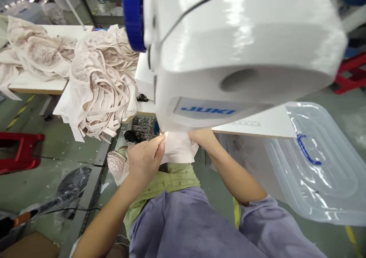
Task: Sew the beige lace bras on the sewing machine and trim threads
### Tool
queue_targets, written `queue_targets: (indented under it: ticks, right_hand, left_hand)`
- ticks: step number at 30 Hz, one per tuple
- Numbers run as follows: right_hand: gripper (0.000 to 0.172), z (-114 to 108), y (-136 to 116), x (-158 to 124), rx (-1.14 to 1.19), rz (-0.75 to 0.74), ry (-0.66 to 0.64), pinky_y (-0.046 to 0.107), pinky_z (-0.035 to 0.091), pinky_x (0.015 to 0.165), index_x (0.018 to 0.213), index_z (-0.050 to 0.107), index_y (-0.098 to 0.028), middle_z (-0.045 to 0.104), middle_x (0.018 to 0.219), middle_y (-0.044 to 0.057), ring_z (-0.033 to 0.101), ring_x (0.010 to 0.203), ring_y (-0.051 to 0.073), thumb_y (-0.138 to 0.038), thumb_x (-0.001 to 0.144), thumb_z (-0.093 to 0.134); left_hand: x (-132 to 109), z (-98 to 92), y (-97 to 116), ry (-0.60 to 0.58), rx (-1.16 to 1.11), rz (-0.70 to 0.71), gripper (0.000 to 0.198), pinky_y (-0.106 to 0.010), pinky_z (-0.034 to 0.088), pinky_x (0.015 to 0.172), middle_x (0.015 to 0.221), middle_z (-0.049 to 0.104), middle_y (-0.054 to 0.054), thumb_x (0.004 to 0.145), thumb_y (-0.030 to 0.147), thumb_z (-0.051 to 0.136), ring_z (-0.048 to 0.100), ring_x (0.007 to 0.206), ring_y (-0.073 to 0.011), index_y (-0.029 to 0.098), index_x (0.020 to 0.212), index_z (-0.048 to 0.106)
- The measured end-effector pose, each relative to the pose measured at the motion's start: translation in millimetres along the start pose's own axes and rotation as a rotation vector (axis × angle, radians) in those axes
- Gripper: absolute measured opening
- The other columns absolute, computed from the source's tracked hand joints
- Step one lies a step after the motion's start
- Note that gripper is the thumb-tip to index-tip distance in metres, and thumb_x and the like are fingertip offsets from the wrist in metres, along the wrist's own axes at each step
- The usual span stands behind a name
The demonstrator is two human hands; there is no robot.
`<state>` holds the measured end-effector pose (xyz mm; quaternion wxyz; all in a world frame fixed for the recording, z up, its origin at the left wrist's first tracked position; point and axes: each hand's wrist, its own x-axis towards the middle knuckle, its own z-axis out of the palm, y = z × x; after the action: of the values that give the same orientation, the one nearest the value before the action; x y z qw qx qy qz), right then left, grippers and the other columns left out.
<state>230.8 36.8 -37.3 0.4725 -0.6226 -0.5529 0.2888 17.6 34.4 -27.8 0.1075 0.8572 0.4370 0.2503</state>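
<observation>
A white JUKI sewing machine (243, 52) with a blue knob fills the upper middle of the head view and hides its needle area. Just below its head, a pale beige bra (178, 148) is stretched between my hands, with a lace cup hanging down beside my left wrist. My left hand (145, 157) pinches the bra's near left edge between thumb and fingers. My right hand (203, 137) is at the fabric's right side, its fingertips hidden behind the machine head, so its grip does not show.
Beige lace bras (100, 82) lie heaped on the white table at left, straps hanging over the edge. A clear plastic bin lid (328, 166) with a blue handle is at right. Red stools (20, 151) stand on either side. Thread scraps litter the machine bed and floor.
</observation>
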Motion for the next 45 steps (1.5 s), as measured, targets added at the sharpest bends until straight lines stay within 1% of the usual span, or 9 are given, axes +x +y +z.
queue_targets:
  ticks: [18,27,29,32,36,38,41,43,45]
  right_hand:
    - [0.036,1,14,-7,0.028,0.020,0.088,0.046,0.052,0.101,0.100,0.069,-0.018,0.075,0.112,0.012,0.067,0.114,0.031,-0.041,0.073,0.073]
    - [0.022,1,9,-12,0.075,0.005,0.050,0.044,0.049,0.103,0.100,0.073,-0.021,0.075,0.112,0.007,0.066,0.114,0.027,-0.034,0.084,0.064]
    - [0.024,4,10,-17,0.135,0.050,0.064,0.042,0.052,0.099,0.103,0.071,-0.020,0.076,0.107,0.006,0.068,0.108,0.026,-0.035,0.087,0.062]
    - [0.032,9,15,-32,0.372,0.225,0.051,0.034,0.056,0.077,0.109,0.066,-0.020,0.075,0.090,0.004,0.069,0.078,0.020,-0.044,0.089,0.062]
    - [0.038,9,18,-69,0.619,0.379,-0.084,0.028,0.054,0.061,0.105,0.066,-0.021,0.070,0.080,0.002,0.063,0.062,0.015,-0.052,0.084,0.068]
    - [0.032,7,16,-93,0.566,0.294,-0.045,0.029,0.055,0.065,0.095,0.068,-0.021,0.070,0.082,0.003,0.065,0.069,0.017,-0.049,0.080,0.073]
    - [0.011,4,10,-127,0.288,0.020,0.008,0.036,0.056,0.073,0.084,0.073,-0.025,0.072,0.085,0.004,0.067,0.079,0.021,-0.035,0.082,0.073]
    - [0.004,4,6,-145,0.150,-0.134,-0.024,0.038,0.057,0.071,0.082,0.075,-0.027,0.073,0.082,0.005,0.068,0.075,0.022,-0.030,0.082,0.072]
    - [0.005,6,4,-156,0.129,-0.165,-0.055,0.037,0.056,0.062,0.080,0.076,-0.028,0.071,0.074,0.004,0.066,0.063,0.021,-0.031,0.082,0.073]
  left_hand:
    - [0,2.5,3,0.034,-0.092,0.030,0.030,-0.025,0.047,0.065,0.088,0.080,-0.001,0.101,0.030,0.046,0.073,0.075,-0.0147,0.022,0.106,0.075]
    - [-2,3.2,3,-0.007,-0.109,-0.023,0.030,-0.026,0.046,0.065,0.087,0.080,0.000,0.101,0.031,0.046,0.072,0.074,-0.0143,0.023,0.108,0.075]
    - [-1,2.5,3,0.002,-0.145,-0.028,0.030,-0.026,0.048,0.071,0.096,0.080,-0.001,0.101,0.030,0.046,0.073,0.081,-0.0147,0.022,0.108,0.074]
    - [1,-2.9,4,-0.034,-0.169,-0.017,0.031,-0.025,0.048,0.070,0.100,0.080,-0.002,0.102,0.030,0.045,0.072,0.083,-0.0147,0.021,0.107,0.074]
    - [-5,-13.6,4,-0.136,-0.093,0.139,0.033,-0.027,0.040,0.057,0.069,0.073,0.000,0.103,0.030,0.041,0.063,0.059,-0.0133,0.021,0.103,0.073]
    - [-14,-15.6,6,-0.128,-0.060,0.230,0.030,-0.029,0.040,0.059,0.062,0.068,0.001,0.102,0.036,0.045,0.060,0.058,-0.0148,0.020,0.105,0.070]
    - [-29,-9.5,13,-0.147,-0.068,0.303,0.047,-0.034,0.046,0.071,0.086,0.073,-0.007,0.092,0.054,0.059,0.066,0.080,-0.0217,0.016,0.119,0.063]
    - [-37,-0.5,16,-0.188,-0.066,0.367,0.041,-0.035,0.045,0.070,0.088,0.072,-0.008,0.091,0.049,0.062,0.065,0.082,-0.0226,0.015,0.115,0.064]
    - [-41,8.6,15,-0.199,-0.055,0.455,0.017,-0.033,0.038,0.061,0.070,0.066,-0.003,0.094,0.030,0.056,0.059,0.066,-0.0184,0.018,0.096,0.068]
